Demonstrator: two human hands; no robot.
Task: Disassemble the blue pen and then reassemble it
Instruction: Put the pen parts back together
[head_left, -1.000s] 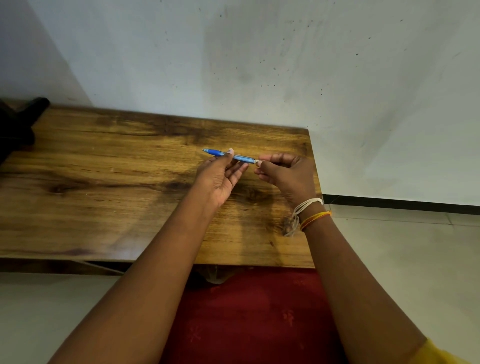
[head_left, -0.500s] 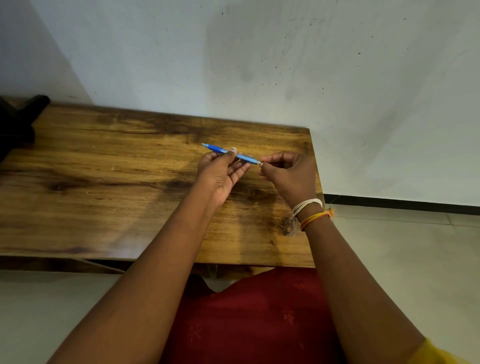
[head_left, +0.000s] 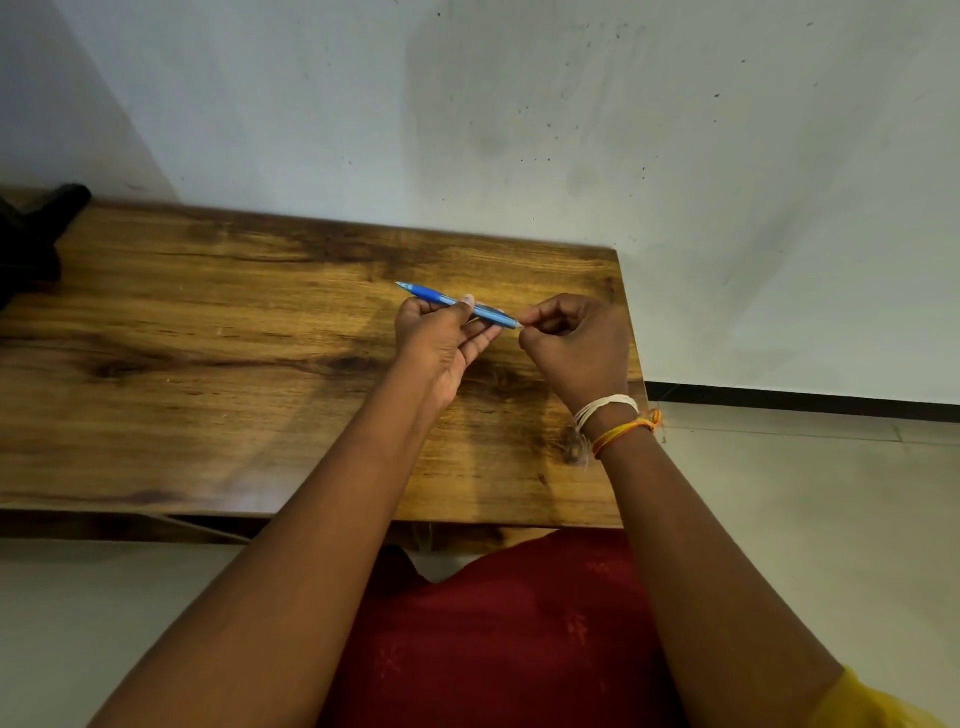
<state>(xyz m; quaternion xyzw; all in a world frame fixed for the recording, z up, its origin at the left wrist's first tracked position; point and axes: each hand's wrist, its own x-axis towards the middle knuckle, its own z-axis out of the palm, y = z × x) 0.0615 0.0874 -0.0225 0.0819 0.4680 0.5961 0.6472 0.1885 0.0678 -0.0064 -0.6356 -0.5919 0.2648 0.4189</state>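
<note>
A blue pen (head_left: 435, 297) is held above the wooden table (head_left: 218, 364), its pointed tip aimed up and to the left. My left hand (head_left: 441, 340) holds the barrel near its middle, thumb on top and fingers beneath. My right hand (head_left: 574, 345) has its fingers curled, and thumb and forefinger pinch the pen's right end. The piece under those fingertips is hidden.
A dark object (head_left: 36, 228) lies at the table's far left corner. A pale wall (head_left: 519, 130) rises right behind the table. The table's right edge is just beyond my right hand, with tiled floor (head_left: 805, 493) past it. Red cloth (head_left: 519, 623) covers my lap.
The pen has tilted a little more, tip slightly higher and to the left. My right hand stays pinched at the pen's right end; both hands have barely shifted.
</note>
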